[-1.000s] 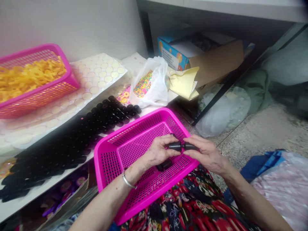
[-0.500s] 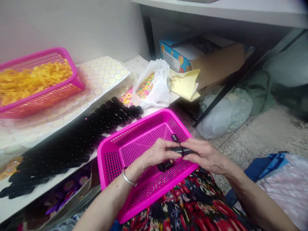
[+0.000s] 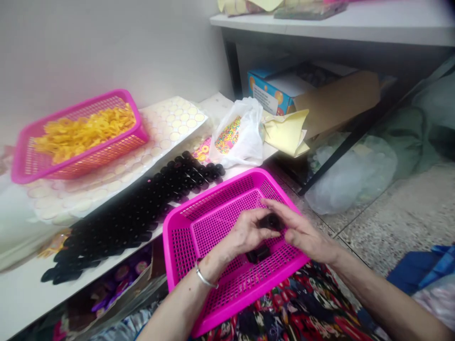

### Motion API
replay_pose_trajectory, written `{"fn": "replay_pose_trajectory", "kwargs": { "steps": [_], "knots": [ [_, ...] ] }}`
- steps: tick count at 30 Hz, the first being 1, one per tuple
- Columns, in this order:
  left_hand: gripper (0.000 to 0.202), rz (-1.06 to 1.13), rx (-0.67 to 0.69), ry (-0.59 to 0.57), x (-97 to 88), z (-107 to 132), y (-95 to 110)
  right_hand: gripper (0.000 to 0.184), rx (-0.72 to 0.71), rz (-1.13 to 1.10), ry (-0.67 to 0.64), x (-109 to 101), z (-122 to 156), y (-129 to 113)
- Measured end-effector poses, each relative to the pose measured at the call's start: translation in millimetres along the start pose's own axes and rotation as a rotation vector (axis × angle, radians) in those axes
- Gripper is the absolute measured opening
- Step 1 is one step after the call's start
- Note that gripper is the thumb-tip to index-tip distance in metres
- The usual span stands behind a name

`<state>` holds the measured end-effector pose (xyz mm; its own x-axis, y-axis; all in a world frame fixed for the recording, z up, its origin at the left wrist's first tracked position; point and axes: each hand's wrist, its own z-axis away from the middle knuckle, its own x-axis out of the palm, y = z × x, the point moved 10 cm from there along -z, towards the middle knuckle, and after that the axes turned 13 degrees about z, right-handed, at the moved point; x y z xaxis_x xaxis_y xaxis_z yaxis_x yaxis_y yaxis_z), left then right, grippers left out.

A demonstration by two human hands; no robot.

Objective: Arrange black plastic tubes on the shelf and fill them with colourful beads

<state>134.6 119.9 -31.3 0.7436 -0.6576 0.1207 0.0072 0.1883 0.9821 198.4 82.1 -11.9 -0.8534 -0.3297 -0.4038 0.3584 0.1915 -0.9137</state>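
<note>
My left hand (image 3: 247, 234) and my right hand (image 3: 302, 232) meet over a pink mesh basket (image 3: 199, 237) on my lap. Together they pinch a small black cylindrical piece (image 3: 272, 221), and both sets of fingers are closed around it. The right hand is smeared by motion. Another black piece (image 3: 259, 254) lies on the basket floor just under my left hand. Many black cylinders (image 3: 142, 208) lie in rows on the low white shelf (image 3: 21, 298) to the left of the basket.
A second pink basket (image 3: 76, 135) of yellow rings stands at the back left. Sheets of round white stickers (image 3: 170, 125) lie beside it. A plastic bag of coloured beads (image 3: 236, 135), yellow paper (image 3: 286, 132), a blue box (image 3: 270, 92) and a floor bag (image 3: 351, 175) are farther right.
The two black pieces held apart a second ago have been brought together between my hands. The view has shifted so everything sits lower and further right in frame.
</note>
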Motion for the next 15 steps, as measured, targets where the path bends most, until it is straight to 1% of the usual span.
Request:
{"fn": "replay_pose_trajectory", "kwargs": {
  "steps": [2,3,4,5,7,9,11,13,15],
  "knots": [
    [0.026,-0.114,0.139,0.111,-15.6,2.4,14.3,0.052,-0.008,0.091,0.152,-18.3,-11.9,-5.2],
    [0.027,-0.165,0.188,0.155,-21.9,4.2,18.7,0.043,-0.027,0.145,0.194,-23.3,-17.7,-10.8],
    [0.028,-0.206,0.217,0.188,-26.9,5.8,20.5,0.036,-0.059,0.184,0.203,-24.7,-23.6,-17.6],
    [0.028,-0.237,0.228,0.213,-31.0,7.2,20.4,0.032,-0.095,0.205,0.178,-22.7,-29.3,-24.3],
    [0.03,-0.262,0.231,0.25,-37.0,10.1,17.9,0.031,-0.149,0.236,0.101,-16.7,-38.5,-34.0],
    [0.035,-0.27,0.236,0.287,-41.3,13.7,17.0,0.036,-0.181,0.304,0.02,-11.9,-45.1,-39.1],
    [0.042,-0.248,0.235,0.327,-46.6,16.9,16.5,0.041,-0.217,0.399,-0.093,-5.0,-50.8,-41.9],
    [0.049,-0.133,0.192,0.372,-56.3,19.1,10.5,0.042,-0.252,0.499,-0.207,1.8,-57.4,-42.6],
    [0.056,0.066,0.124,0.422,-69.5,21.8,-2.0,0.036,-0.267,0.586,-0.273,4.8,-67.6,-40.6]
  ]
}}
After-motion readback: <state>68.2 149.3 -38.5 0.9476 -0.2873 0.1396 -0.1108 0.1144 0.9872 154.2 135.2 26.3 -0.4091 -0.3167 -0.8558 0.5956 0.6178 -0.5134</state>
